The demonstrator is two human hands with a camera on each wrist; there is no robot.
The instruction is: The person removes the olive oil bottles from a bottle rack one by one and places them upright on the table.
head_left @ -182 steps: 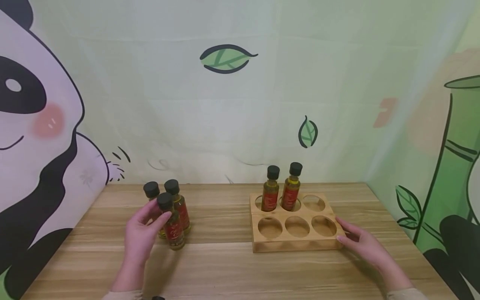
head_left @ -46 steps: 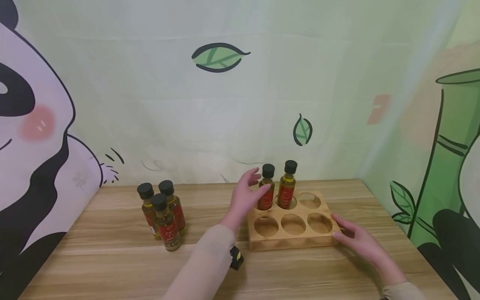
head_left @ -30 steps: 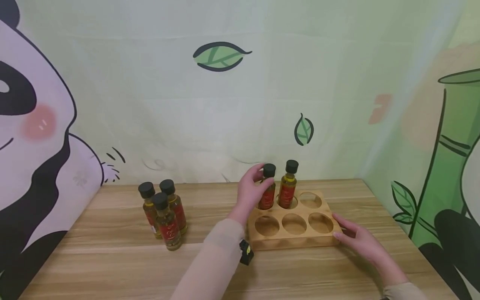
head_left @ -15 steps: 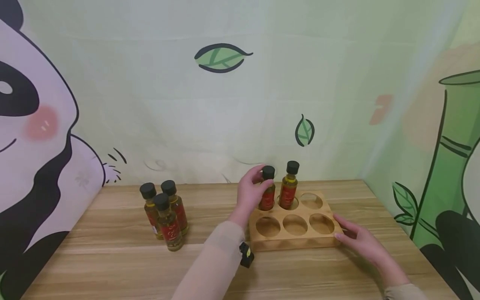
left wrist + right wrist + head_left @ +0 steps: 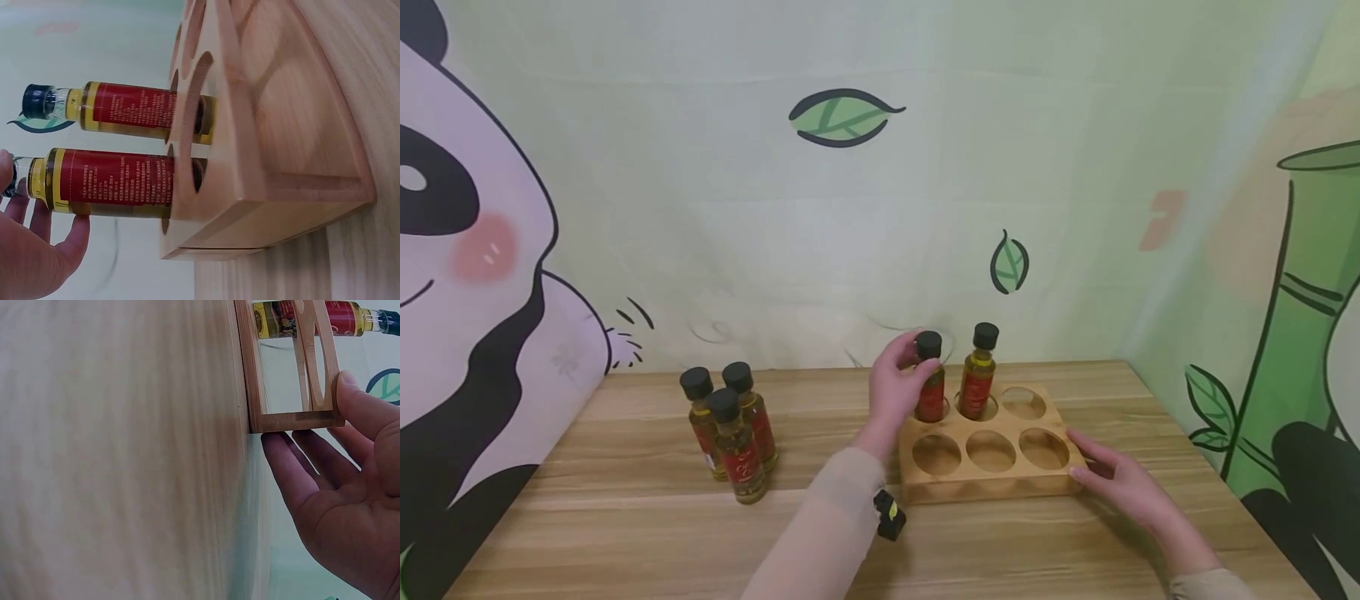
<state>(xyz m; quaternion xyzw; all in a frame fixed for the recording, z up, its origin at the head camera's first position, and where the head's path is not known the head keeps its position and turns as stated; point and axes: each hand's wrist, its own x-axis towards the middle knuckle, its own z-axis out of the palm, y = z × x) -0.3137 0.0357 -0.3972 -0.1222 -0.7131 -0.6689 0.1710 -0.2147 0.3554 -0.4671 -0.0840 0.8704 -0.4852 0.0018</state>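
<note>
A wooden bottle rack [image 5: 992, 487] with two rows of round holes stands on the table. My left hand [image 5: 898, 383] grips a small oil bottle [image 5: 931, 404] in the rear left hole, fingers and thumb around its upper part below the black cap. In the left wrist view that bottle's [image 5: 115, 181] lower end passes through the hole. A second oil bottle [image 5: 976, 392] with a red label stands in the rear middle hole. My right hand [image 5: 1123, 483] holds the rack's right end; in the right wrist view the thumb lies on its top edge and fingertips touch its side.
Three more capped oil bottles, among them the front one [image 5: 741, 458], stand close together on the table [image 5: 625, 533] at left. Behind the table hangs a printed cloth [image 5: 737, 208]. A black device [image 5: 890, 515] sits at my left wrist.
My left hand left the bottle group at left, reached over to the rack and took hold of the rear left bottle. That bottle has just shifted slightly left. The right hand stays at the rack.
</note>
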